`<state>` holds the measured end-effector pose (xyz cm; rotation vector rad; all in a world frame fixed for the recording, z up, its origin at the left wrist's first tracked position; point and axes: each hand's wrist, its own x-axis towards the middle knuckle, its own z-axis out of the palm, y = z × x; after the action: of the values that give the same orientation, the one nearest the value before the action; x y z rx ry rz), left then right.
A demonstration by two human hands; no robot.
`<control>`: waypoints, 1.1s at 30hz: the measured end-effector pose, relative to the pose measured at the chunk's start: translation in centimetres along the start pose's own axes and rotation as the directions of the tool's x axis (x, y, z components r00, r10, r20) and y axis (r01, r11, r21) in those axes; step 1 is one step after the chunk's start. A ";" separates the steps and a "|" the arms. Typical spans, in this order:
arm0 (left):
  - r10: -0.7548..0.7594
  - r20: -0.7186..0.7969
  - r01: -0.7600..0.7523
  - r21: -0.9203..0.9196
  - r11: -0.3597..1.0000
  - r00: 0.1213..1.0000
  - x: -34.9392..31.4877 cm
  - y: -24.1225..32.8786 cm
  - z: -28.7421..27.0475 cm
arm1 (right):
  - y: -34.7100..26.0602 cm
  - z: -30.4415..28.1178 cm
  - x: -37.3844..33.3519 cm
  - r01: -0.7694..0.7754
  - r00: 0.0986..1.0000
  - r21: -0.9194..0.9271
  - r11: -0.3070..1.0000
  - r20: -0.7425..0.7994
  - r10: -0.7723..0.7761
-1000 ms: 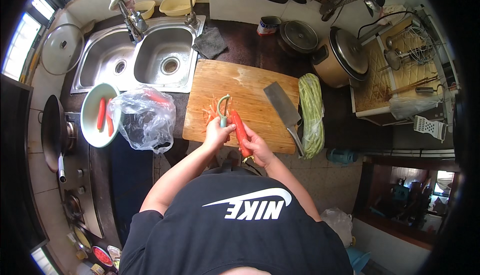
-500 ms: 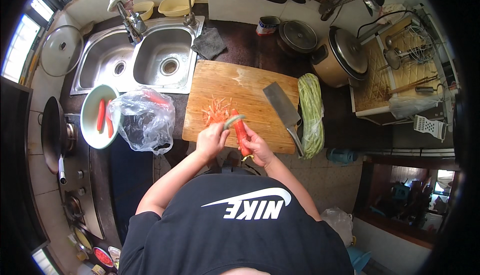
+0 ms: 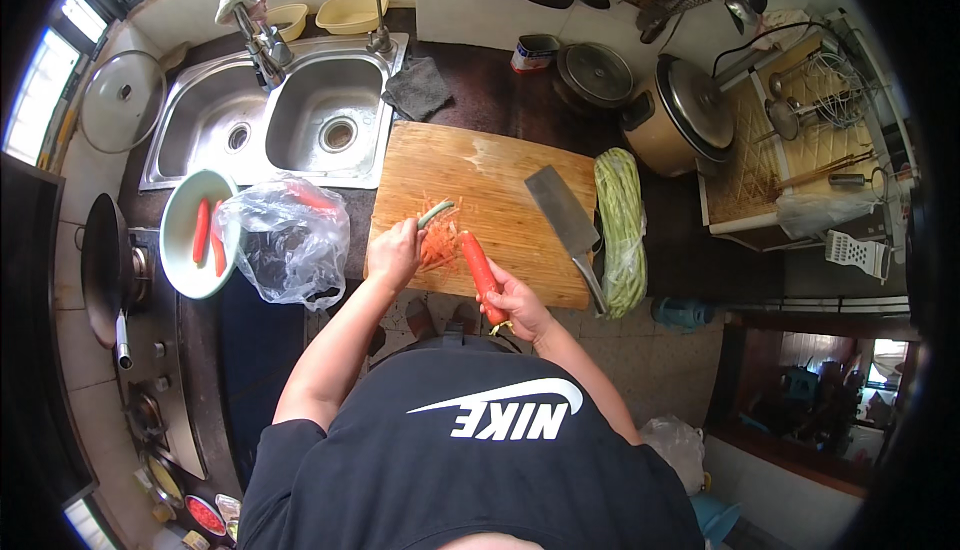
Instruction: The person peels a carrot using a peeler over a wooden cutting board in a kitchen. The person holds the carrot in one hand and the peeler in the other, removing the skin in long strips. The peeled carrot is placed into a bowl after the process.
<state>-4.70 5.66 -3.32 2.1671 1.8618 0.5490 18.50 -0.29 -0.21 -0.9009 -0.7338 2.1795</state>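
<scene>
My left hand (image 3: 395,253) is closed on the handle of a green peeler (image 3: 436,212), above a pile of orange carrot peelings (image 3: 440,242) on the wooden cutting board (image 3: 480,165). In my right hand (image 3: 516,307) is a peeled-looking carrot (image 3: 478,268), gripped by its stem end and tilted, its tip pointing at the pile. The peeler and the carrot are apart. A cleaver (image 3: 562,212) lies on the board's right side, its handle toward me. Two carrots (image 3: 202,232) rest in a pale green bowl (image 3: 178,268) at the left.
Beside the bowl lies a clear plastic bag (image 3: 290,250) with something orange-red inside. A bundle of long green beans (image 3: 622,235) borders the board on the right. Behind are a double sink (image 3: 330,175), a grey cloth (image 3: 418,88) and a rice cooker (image 3: 680,110).
My left hand has drawn the peeler off the carrot, leftward and over the peelings. The carrot in my right hand has shifted slightly down.
</scene>
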 end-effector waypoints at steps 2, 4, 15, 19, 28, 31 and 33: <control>-0.043 0.014 0.043 -0.045 0.998 0.999 -0.2 0.2 -0.1 | 0.0 0.0 -0.2 0.003 1.000 0.004 1.000 -0.005 -0.003; -0.103 0.029 0.106 -0.102 0.989 0.994 -0.5 0.7 0.1 | 0.0 0.0 -0.2 0.007 1.000 0.005 1.000 -0.013 -0.007; -0.202 0.163 0.243 -0.294 0.924 0.966 -1.3 2.6 0.3 | -0.3 0.7 0.2 0.056 0.994 0.015 0.998 -0.100 -0.054; -0.302 0.080 0.278 -0.657 0.701 0.950 -0.9 3.0 -0.3 | 0.1 0.6 0.7 0.178 0.975 -0.164 0.970 -0.108 -0.196; -0.165 0.479 0.490 -0.871 0.028 0.862 -0.5 5.7 -1.6 | -0.1 0.4 1.9 0.222 0.920 -0.685 0.694 -0.090 -0.383; -0.131 0.493 0.498 -0.867 0.004 0.860 -0.4 5.6 -1.7 | -0.4 0.4 2.6 0.207 0.944 -0.502 0.840 -0.125 -0.307; -0.091 0.504 0.506 -0.862 0.009 0.859 -0.2 5.3 -1.9 | -0.6 0.6 2.5 0.123 0.955 -0.404 0.906 -0.200 -0.219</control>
<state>-0.76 4.45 0.52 0.7251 1.0107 0.9216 16.86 1.80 -0.37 -1.2249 -1.1009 1.7564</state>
